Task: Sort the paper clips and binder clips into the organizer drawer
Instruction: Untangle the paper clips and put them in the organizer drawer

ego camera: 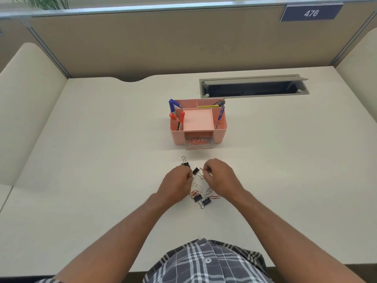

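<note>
A pink desk organizer (221,127) stands mid-desk, its clear front drawer (199,142) pulled out and holding several red and silver paper clips. In front of it lies a loose pile of paper clips (199,188) and black binder clips (202,200). My left hand (176,183) hovers over the pile's left side with curled fingers, right beside one binder clip (185,164); what it holds is hidden. My right hand (219,176) pinches a small paper clip (201,169) at its fingertips, just right of another binder clip (195,171).
Pens and markers (177,116) stand in the organizer's top compartments. A grey cable tray (253,86) is set into the desk behind it. Beige partition walls enclose the desk at the back and both sides.
</note>
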Available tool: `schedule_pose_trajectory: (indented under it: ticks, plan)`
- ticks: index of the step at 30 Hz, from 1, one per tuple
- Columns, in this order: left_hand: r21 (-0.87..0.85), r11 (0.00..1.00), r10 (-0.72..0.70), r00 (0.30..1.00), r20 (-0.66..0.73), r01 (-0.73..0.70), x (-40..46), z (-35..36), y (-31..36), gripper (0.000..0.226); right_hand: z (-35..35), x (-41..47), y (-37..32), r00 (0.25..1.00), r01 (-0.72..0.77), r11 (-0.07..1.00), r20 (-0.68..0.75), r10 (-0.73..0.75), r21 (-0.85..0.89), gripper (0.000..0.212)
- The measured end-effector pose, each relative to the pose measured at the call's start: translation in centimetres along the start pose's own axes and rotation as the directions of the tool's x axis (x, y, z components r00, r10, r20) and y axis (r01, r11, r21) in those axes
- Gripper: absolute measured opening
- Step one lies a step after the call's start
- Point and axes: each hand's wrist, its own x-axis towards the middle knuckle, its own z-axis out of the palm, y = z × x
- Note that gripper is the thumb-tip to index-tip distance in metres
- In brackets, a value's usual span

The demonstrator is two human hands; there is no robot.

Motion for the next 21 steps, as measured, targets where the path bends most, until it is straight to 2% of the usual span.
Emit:
schedule_pose_trajectory:
  ticks: [3, 6, 14, 18, 21]
  plan:
    - [-0.181, 0.983, -0.015, 0.974, -0.225, -0.026, 1.4, -2.1, 1.5, 0.009, -1.9, 1.5, -0.7, 0.992, 0.049, 0.997, -0.122, -0.043, 0.053, 0.007]
    - [-0.270, 0.961, -0.036, 0.938, -0.344, -0.062, 3.9, -4.2, 2.6, 0.011, -3.6, 3.6, -1.5, 0.973, 0.087, 0.995, -0.219, -0.073, 0.058, 0.011]
    - [-0.261, 0.964, -0.044, 0.941, -0.335, -0.048, 7.6, -5.2, 3.5, 0.015, -5.0, 7.4, -2.6, 0.967, 0.092, 0.994, -0.233, -0.101, -0.051, 0.016]
    - [-0.255, 0.962, -0.003, 0.926, -0.379, -0.101, 6.2, -4.6, 3.1, 0.015, -4.9, 6.5, -2.3, 0.969, 0.116, 0.993, -0.217, -0.117, -0.015, 0.015]
    - [-0.245, 0.961, 0.037, 0.938, -0.344, -0.128, 3.9, -3.2, 1.9, 0.015, -4.4, 4.4, -1.3, 0.987, 0.121, 0.992, -0.114, -0.117, 0.029, 0.013]
